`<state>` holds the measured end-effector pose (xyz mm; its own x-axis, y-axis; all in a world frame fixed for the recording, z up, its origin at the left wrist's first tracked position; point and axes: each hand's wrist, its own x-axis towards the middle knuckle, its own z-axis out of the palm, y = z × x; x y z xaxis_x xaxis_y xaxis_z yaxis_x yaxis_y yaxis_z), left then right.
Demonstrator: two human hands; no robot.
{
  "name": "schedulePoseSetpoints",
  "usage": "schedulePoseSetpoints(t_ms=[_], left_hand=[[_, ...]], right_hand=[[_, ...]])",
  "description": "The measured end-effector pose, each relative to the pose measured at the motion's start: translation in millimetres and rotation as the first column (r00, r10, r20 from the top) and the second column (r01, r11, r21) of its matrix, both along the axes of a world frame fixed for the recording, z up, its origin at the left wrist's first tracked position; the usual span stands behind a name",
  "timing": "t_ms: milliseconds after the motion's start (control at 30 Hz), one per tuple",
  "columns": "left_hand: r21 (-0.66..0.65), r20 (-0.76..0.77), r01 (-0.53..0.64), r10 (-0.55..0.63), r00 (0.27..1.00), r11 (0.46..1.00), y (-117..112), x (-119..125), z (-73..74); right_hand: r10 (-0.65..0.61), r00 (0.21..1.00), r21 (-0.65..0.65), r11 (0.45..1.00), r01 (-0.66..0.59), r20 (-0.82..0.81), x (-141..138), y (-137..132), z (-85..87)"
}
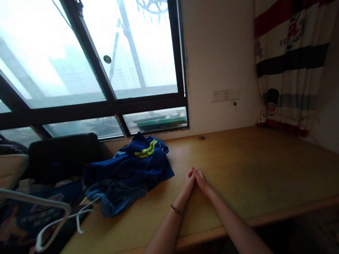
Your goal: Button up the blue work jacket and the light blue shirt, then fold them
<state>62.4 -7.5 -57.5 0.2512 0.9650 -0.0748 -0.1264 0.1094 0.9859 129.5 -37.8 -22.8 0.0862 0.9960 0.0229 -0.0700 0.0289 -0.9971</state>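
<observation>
My left hand (188, 180) and my right hand (201, 179) meet at the fingertips just above or on the wooden tabletop (254, 173); I cannot tell which. Both are closed, fingers curled and pressed against each other, and no object shows in them. A beaded bracelet (176, 210) circles the left wrist. Left of my hands lies a crumpled dark blue garment (156, 169) with a yellow reflective stripe. Beneath its near side is a lighter blue cloth (116, 197). Neither hand touches the clothing.
White hangers (57, 203) stick out at the lower left, beside a black bag-like object (63, 151). A dark-framed window (111, 106) rises behind the table. Wall sockets (225, 95) and a printed curtain (291, 70) are at the right. The table's front edge (265, 221) is near my forearms.
</observation>
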Motion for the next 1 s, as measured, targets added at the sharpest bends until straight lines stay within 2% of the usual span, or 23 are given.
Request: schedulePoseSetpoints(t_ms=[633,1000], left_hand=[[0.022,0.003,0.022,-0.022,1.000,1.000,-1,-1,-0.3],[-0.015,-0.004,-0.021,0.021,1.000,1.000,-10,1,14.9]], right_hand=[[-0.008,1.000,0.009,1.000,0.008,0.003,0,3,-6.5],[0.000,1.000,0.022,1.000,-0.001,0.018,1,5,-9.6]])
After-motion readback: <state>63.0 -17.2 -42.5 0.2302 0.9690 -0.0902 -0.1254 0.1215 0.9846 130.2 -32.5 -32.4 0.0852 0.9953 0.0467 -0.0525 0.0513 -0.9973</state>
